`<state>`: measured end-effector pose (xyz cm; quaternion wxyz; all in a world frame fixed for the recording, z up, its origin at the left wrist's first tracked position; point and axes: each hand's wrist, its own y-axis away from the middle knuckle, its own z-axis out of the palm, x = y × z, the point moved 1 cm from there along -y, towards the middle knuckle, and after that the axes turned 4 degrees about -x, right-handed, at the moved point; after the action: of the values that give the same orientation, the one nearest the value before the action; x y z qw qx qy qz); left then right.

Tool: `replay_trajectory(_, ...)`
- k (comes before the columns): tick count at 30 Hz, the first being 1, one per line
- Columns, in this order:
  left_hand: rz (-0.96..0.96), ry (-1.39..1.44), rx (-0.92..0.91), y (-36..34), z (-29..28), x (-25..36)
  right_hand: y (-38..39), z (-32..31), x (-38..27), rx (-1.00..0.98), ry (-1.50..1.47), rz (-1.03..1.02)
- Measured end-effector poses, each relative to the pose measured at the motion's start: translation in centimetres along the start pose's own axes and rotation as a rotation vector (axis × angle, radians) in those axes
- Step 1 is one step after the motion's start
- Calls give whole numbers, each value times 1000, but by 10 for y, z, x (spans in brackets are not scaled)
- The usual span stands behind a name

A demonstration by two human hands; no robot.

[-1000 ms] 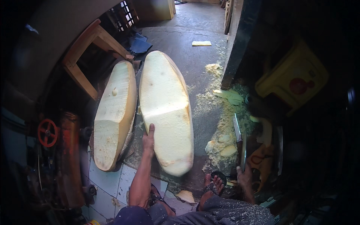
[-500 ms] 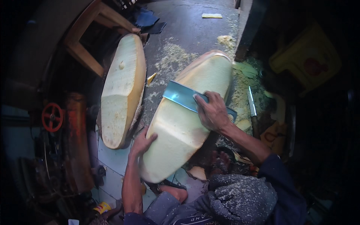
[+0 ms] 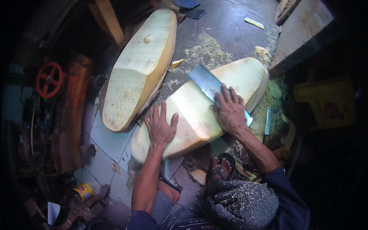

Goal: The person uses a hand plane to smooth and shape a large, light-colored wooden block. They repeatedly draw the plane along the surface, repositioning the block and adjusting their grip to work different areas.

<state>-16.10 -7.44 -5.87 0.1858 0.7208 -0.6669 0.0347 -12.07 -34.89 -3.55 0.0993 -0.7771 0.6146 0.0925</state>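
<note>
A long cream foam block (image 3: 180, 128) lies diagonally on the floor in front of me, its top stepped by a crease across the middle. My right hand (image 3: 230, 111) grips a long, flat, shiny metal blade (image 3: 201, 80) laid across the block's right half, fingers over the blade. My left hand (image 3: 161, 128) rests on the left half with fingers spread, holding nothing. A second cream foam block (image 3: 136, 69), with a small scoop-shaped mark near its far end, lies to the left, beside the first. A narrow knife (image 3: 267, 120) lies on the crumb-strewn floor to the right.
A rusty red cylinder (image 3: 73, 115) and red handwheel (image 3: 49, 79) stand at left, above a yellow tin (image 3: 83, 190). A wooden frame (image 3: 109, 21), blue scraps (image 3: 187, 4) and a beam (image 3: 301, 32) border the far side. A yellow plastic object (image 3: 318, 96) sits in shadow at right.
The block under my hands has swung clockwise to a diagonal. My right hand has brought the wide blade onto it; my left hand has shifted from the edge to spread on top.
</note>
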Motion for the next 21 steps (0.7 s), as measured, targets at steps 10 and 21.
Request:
replay_trajectory(10, 51, -26, 120, -45, -1, 6, 36, 6, -48, -150, 28, -73)
replay_trajectory(21, 60, 30, 47, -44, -9, 7, 88, 0, -50, -115, -56, -11)
